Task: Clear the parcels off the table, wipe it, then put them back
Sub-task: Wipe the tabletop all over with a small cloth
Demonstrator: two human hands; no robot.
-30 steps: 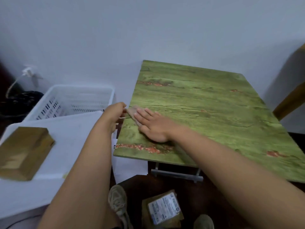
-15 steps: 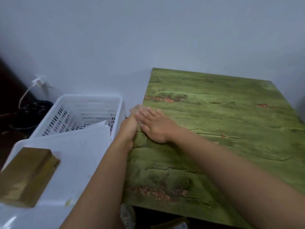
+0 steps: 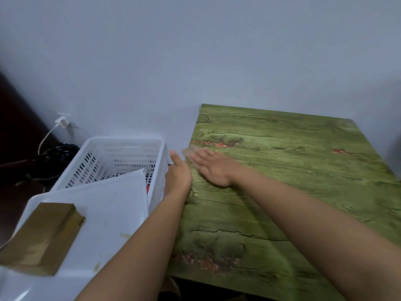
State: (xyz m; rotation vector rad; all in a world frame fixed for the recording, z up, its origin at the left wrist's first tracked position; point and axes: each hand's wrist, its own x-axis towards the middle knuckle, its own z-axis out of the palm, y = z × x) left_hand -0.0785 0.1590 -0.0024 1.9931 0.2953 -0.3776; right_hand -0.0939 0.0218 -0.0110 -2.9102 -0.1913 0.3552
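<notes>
The green wood-pattern table point(image 3: 293, 170) fills the right side, and no parcels lie on the part I see. My right hand point(image 3: 213, 168) lies flat with straight fingers on a thin beige cloth point(image 3: 188, 152), pressing it down near the table's left edge. My left hand point(image 3: 178, 177) sits against that left edge with the thumb pointing up. Its fingers are hidden below the edge. A brown cardboard parcel point(image 3: 41, 237) rests on a white surface point(image 3: 108, 213) at the lower left.
A white perforated plastic basket point(image 3: 121, 142) stands right beside the table's left edge, partly under the white surface. Behind it are a black bag point(image 3: 56, 157) and a plugged-in white charger point(image 3: 61, 121) on the grey wall. A dark floor shows below the table's near edge.
My right hand has slid the cloth along the left edge, away from me toward the wall. My left hand followed along the edge. The parcel on the floor has dropped out of view.
</notes>
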